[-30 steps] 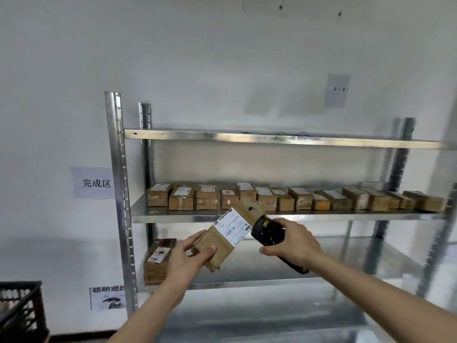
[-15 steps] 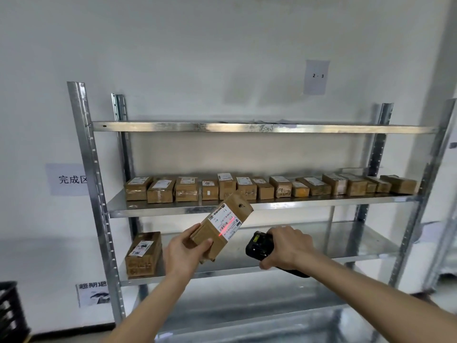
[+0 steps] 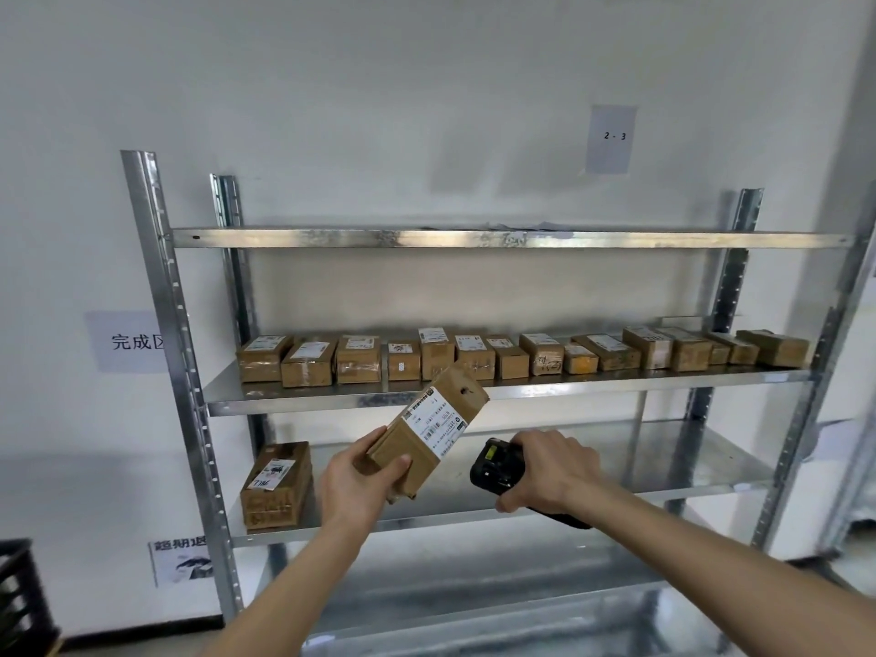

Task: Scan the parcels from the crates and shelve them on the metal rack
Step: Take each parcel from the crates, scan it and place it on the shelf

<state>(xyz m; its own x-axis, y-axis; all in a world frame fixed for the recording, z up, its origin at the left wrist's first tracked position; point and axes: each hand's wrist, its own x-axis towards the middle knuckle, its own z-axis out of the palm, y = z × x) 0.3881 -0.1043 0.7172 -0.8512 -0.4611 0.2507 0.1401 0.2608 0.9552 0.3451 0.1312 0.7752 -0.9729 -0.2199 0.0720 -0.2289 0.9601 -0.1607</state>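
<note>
Facing metal rack [image 3: 189,395], L hand [image 3: 353,490] gripping parcel [image 3: 426,431] label-up w/ R hand [image 3: 552,469] clutching scanner [image 3: 493,467], prob for scanning.

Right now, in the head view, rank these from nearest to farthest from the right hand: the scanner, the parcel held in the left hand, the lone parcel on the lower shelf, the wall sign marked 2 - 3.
1. Scanner: gripped in the right hand.
2. Held parcel: just to its left.
3. Lone parcel: lower shelf, far left.
4. Wall sign: high above the rack.
</note>
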